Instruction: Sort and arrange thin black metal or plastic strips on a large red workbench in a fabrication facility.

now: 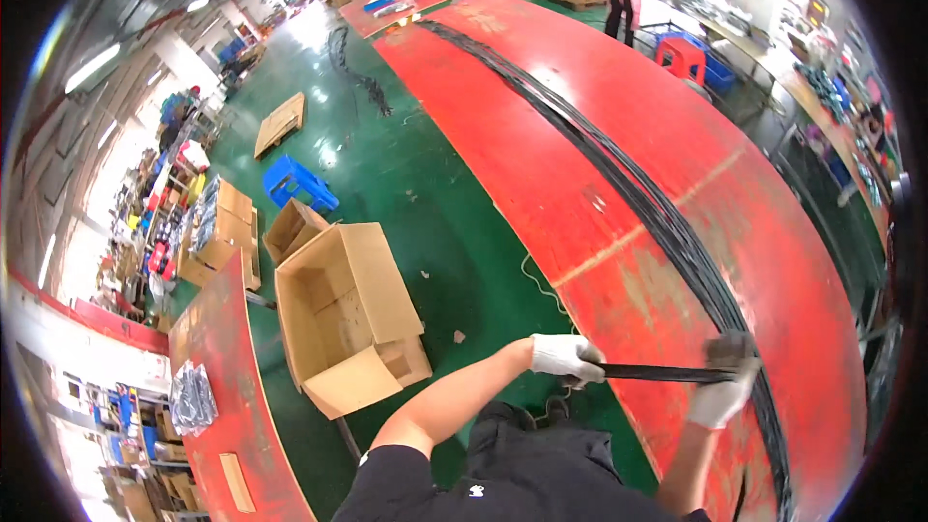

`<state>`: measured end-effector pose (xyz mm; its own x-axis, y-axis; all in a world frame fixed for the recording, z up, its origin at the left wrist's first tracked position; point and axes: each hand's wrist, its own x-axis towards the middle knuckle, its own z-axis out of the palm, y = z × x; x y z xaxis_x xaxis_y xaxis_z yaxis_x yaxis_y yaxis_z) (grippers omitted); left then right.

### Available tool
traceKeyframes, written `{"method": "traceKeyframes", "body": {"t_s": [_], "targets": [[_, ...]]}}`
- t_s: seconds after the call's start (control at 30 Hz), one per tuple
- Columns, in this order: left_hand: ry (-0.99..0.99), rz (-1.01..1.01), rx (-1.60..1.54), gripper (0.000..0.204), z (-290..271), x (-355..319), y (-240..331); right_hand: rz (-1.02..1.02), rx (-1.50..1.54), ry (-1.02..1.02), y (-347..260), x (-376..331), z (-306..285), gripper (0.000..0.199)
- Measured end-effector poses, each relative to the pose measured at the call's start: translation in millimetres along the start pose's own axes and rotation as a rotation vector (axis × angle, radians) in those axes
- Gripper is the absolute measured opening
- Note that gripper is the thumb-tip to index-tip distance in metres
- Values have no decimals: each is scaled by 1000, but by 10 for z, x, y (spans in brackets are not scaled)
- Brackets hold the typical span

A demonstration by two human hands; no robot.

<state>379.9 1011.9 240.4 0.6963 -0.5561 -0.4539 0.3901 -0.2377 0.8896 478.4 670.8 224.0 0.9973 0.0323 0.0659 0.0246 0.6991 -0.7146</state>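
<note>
Both gloved hands are clamped on a black cable [657,373], left hand [565,358] off the red table's [619,135] near edge, right hand [723,391] over the cable bundle [667,222].

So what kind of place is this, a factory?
Probably a factory or workshop: a long red table carries a bundle of black cables, open cardboard boxes stand on the green floor, and gloved hands work there.
</note>
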Motion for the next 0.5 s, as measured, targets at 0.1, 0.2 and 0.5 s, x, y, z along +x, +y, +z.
{"method": "traceKeyframes", "body": {"t_s": [0.1, 0.2, 0.5], "targets": [[88, -19, -55, 28, -1039, -586, -554, -106, 14, 381, -272, 1174, -89, 56], [158, -70, -233, 31, -1921, -1106, -1246, -256, 16, 587, -135, 1813, 195, 57], [231, 17, 79, 34, -4595, -1771, -691, 227, -136, 423, 3777, 1493, 2626, 46]]}}
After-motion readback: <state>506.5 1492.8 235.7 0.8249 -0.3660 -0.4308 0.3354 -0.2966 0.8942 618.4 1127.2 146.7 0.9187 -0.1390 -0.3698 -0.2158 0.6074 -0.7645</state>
